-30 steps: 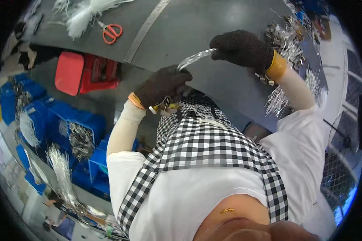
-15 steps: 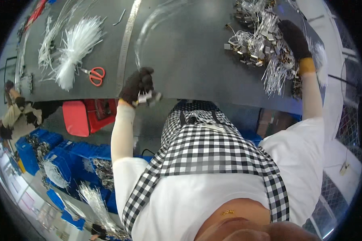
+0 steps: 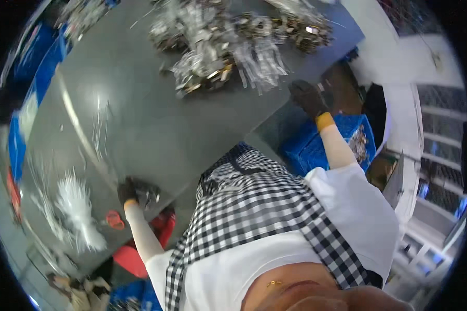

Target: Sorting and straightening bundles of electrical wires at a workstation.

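My left hand (image 3: 126,191), in a dark glove with a yellow cuff, is closed at the table's near edge. Small silvery metal pieces (image 3: 151,197) stick out of it. Thin clear strands (image 3: 100,129) lie on the table above this hand. My right hand (image 3: 308,97), gloved the same way, is off the table's right-hand edge, near a blue crate (image 3: 301,150) with metal pieces in it. Its fingers are smeared by motion, and I cannot make out whether it holds anything. A large heap of metal pieces with clear strands (image 3: 207,57) lies at the far side of the table.
On the dark table (image 3: 155,140) lie a white strand bundle (image 3: 78,207), red-handled scissors (image 3: 115,220) and a long metal ruler (image 3: 75,119). A red seat (image 3: 132,259) stands below the near edge. Another person (image 3: 78,293) is at the lower left.
The view has swung to the right. My right hand has left the heap of metal pieces and come down past the table edge. My left hand still holds its metal pieces.
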Demonstrator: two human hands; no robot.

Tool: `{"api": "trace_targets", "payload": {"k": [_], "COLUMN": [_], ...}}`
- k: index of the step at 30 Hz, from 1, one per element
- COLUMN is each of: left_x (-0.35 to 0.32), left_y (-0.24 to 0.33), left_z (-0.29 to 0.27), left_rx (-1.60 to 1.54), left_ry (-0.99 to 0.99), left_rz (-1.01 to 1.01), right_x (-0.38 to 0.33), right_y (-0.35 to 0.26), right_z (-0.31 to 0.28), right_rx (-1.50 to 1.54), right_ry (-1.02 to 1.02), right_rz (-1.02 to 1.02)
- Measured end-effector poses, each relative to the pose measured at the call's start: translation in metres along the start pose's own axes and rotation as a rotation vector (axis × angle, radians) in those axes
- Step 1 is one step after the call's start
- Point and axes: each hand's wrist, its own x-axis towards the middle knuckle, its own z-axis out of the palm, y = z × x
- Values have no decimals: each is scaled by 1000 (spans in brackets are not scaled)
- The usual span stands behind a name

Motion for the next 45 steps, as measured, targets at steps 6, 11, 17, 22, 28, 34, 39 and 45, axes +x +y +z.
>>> {"api": "trace_targets", "payload": {"k": [6,11,17,22,28,34,39,45], "left_x": [1,-36,-83,-124,-142,-138,-140,-136], "left_y": [39,88,181,253,272,278,303,320], "left_z": [-50,-91,-117,-120,-107,-104,-121,-121], "left_rx": [100,257,56,-120,-227,-234,-307,-420], "left_ry": [-56,318,540,446,312,347,285,219], "left_rz": [-223,-91,297,366,320,357,348,381], "right_x": [49,155,229,277,318,294,244,238], "right_y": [62,117,53,12,65,82,66,86], "right_z": [-41,-46,-25,-38,-29,-49,-63,-60], "right_rx": [467,-226,-132,-237,-345,-145,341,745], "right_ry": [265,305,417,254,98,86,386,449], "right_rz": [345,105,37,256,188,-74,4,116]}}
